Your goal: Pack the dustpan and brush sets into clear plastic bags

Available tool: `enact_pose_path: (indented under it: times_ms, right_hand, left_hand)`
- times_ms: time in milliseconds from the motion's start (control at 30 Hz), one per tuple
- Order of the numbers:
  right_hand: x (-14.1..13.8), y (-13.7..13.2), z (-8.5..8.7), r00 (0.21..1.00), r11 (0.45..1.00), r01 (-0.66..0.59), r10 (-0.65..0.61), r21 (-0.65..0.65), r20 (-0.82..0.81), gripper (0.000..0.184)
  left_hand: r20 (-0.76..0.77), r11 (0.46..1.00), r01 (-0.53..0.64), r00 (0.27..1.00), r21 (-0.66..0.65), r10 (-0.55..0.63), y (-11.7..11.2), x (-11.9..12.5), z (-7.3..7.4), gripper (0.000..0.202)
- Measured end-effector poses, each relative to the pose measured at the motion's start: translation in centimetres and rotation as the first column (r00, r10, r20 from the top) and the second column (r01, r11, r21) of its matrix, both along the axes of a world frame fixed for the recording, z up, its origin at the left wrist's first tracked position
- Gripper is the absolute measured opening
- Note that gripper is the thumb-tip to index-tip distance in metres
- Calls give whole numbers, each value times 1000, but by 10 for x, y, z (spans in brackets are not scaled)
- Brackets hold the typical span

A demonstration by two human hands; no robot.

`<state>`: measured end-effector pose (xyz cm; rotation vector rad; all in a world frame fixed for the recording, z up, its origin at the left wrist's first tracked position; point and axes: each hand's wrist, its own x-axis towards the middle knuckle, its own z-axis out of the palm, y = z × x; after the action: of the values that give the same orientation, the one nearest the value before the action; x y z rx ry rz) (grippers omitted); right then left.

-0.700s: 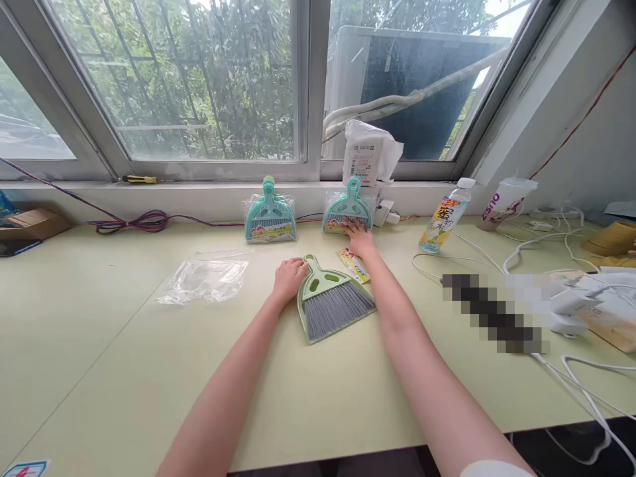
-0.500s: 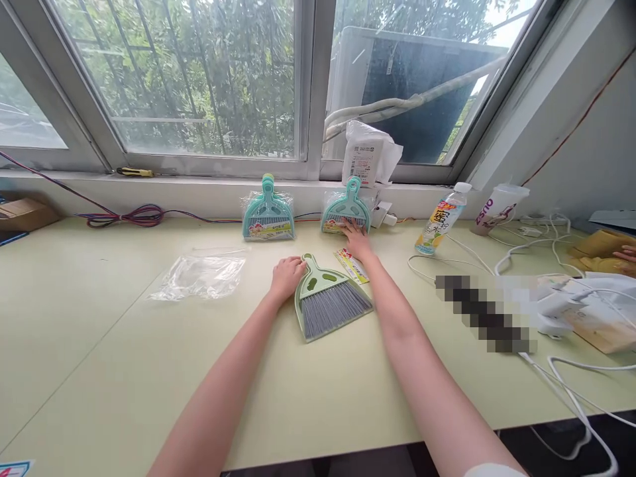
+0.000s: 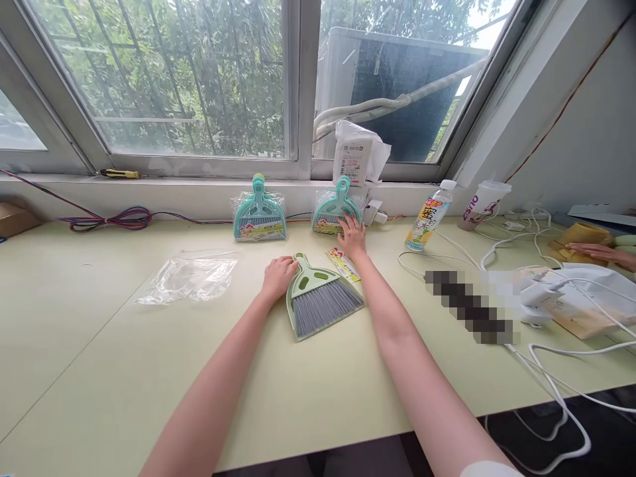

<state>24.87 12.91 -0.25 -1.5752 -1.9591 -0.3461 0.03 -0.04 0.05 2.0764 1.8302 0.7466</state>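
A pale green table (image 3: 99, 371) bears a dustpan set (image 3: 320, 301), clear bag (image 3: 186, 279) and bottle (image 3: 426, 216).

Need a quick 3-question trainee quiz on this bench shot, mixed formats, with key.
1. Which thing lies right by the left hand? A) drink bottle B) handle of the green dustpan set C) clear plastic bag
2. True or false: the right hand rests on the clear plastic bag.
3. How many wrapped teal dustpan sets stand against the ledge below the window?

Key: 1 B. 2 False: it lies flat on the right teal set. 3 Two.
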Motion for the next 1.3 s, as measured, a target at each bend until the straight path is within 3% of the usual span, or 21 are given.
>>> enact_pose_path:
  times_ms: [367, 1067, 1167, 1300]
  right_hand:
    - [1, 4, -3, 999, 1000, -7, 6, -6, -54, 53]
    - [-2, 13, -14, 999, 975, -34, 40, -220, 20, 75]
    - [-1, 12, -11, 999, 978, -53, 49, -200, -24, 75]
    - [3, 6, -7, 987, 998, -61, 56, -30, -152, 70]
  left_hand:
    - [4, 1000, -5, 1000, -6, 5, 0, 0, 1, 46]
    - [-5, 1000, -4, 1000, -2, 4, 2, -2, -1, 47]
    - [5, 1000, -5, 1000, -6, 5, 2, -1, -1, 47]
    - [17, 1000, -11, 1000, -5, 11, 2, 0, -1, 47]
